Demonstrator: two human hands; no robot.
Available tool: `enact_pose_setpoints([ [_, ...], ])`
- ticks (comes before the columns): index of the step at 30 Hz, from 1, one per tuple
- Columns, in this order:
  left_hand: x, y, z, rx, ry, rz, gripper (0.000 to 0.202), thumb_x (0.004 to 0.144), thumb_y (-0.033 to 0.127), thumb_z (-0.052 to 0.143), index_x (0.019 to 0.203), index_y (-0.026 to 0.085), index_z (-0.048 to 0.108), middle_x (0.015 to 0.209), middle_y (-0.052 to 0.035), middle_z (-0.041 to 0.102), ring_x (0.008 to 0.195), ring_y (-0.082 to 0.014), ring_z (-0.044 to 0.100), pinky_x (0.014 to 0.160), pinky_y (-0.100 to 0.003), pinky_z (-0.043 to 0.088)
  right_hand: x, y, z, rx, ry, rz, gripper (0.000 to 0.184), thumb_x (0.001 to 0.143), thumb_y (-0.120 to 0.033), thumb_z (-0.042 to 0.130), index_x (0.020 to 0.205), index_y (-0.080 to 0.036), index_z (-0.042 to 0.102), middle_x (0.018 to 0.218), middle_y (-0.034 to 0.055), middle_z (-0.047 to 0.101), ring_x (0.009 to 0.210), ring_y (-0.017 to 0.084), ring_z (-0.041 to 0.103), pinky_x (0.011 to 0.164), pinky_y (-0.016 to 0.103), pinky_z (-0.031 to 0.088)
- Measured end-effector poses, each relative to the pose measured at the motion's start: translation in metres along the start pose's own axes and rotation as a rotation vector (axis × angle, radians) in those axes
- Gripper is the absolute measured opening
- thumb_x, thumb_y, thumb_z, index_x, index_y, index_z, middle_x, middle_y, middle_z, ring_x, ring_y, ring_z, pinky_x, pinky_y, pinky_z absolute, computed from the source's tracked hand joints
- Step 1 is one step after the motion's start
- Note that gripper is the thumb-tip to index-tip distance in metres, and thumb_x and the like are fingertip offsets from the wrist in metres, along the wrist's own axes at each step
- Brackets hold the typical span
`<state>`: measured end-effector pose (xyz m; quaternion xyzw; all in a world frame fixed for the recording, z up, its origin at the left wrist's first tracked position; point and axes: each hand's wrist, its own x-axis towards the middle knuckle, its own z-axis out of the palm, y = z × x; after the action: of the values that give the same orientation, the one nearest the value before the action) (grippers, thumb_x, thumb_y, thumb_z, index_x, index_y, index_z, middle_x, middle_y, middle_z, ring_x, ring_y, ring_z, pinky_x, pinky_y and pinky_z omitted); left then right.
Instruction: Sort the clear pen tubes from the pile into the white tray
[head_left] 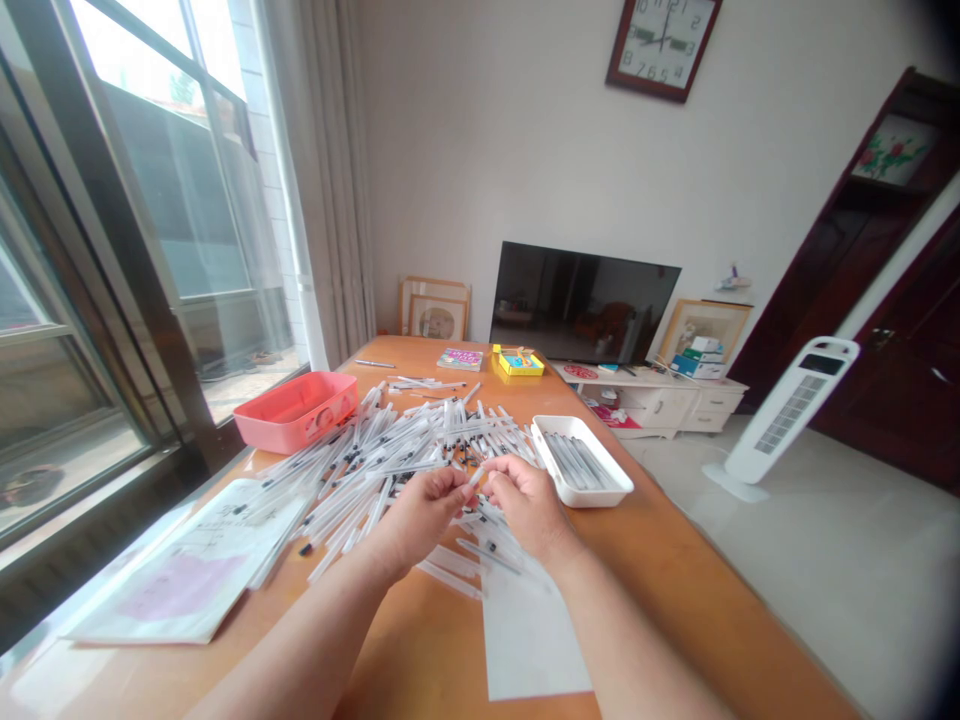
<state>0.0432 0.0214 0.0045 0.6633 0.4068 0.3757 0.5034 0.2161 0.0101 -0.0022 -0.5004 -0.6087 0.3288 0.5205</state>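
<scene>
My left hand (pixel 426 508) and my right hand (pixel 525 497) meet over the middle of the wooden table (pixel 660 580), both pinched on one clear pen (pixel 475 477) held between them. Just beyond my hands lies a big heap of clear pens with black tips (pixel 390 450). A white tray (pixel 600 492) with several pens in it sits right of my right hand. A pink tray (pixel 296 410) stands left of the heap.
White sheets of paper (pixel 525 630) lie under my forearms, and papers in plastic (pixel 187 570) lie at the left. A yellow box (pixel 519 362) and a small book (pixel 460 358) sit at the far edge. Window left, TV (pixel 581 302) and tower fan (pixel 787 410) beyond.
</scene>
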Motion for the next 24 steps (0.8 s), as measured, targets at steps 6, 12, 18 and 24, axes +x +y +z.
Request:
enact_pose_setpoints([
  [6,0.000,0.003,-0.002,-0.018,0.022,0.002,0.037,0.084,0.051,0.061,0.087,0.016,0.070,0.083,-0.0058,0.069,0.076,-0.0169,0.059,0.076,-0.030,0.045,0.006,0.006,-0.009,0.046,0.027,0.054,0.026,0.084,-0.033,0.053,0.099,-0.019,0.069,0.073,0.0020,0.069,0.066,0.018,0.062,0.064,0.029,0.049],
  [12,0.000,0.002,-0.007,0.014,0.141,-0.053,0.042,0.081,0.056,0.060,0.090,0.016,0.071,0.083,-0.0064,0.071,0.074,-0.0183,0.059,0.069,-0.029,0.044,0.017,0.024,-0.030,-0.123,0.128,0.108,0.025,0.081,-0.033,0.053,0.093,-0.020,0.071,0.072,0.0019,0.069,0.065,0.018,0.059,0.061,0.028,0.045],
  [18,0.004,-0.003,-0.012,-0.014,0.174,-0.058,0.042,0.081,0.056,0.061,0.093,0.017,0.070,0.086,-0.0064,0.072,0.076,-0.0182,0.060,0.073,-0.030,0.045,0.021,0.050,-0.031,-0.338,0.088,0.099,0.021,0.076,-0.027,0.055,0.085,-0.020,0.072,0.070,0.0012,0.068,0.064,0.018,0.058,0.059,0.026,0.039],
  [24,0.006,-0.006,-0.013,-0.023,0.201,-0.043,0.043,0.080,0.057,0.062,0.091,0.016,0.070,0.084,-0.0068,0.071,0.075,-0.0179,0.060,0.073,-0.030,0.046,0.019,0.054,-0.027,-0.471,-0.052,0.076,0.010,0.072,-0.019,0.059,0.074,-0.020,0.068,0.068,0.0002,0.066,0.063,0.015,0.055,0.056,0.023,0.033],
])
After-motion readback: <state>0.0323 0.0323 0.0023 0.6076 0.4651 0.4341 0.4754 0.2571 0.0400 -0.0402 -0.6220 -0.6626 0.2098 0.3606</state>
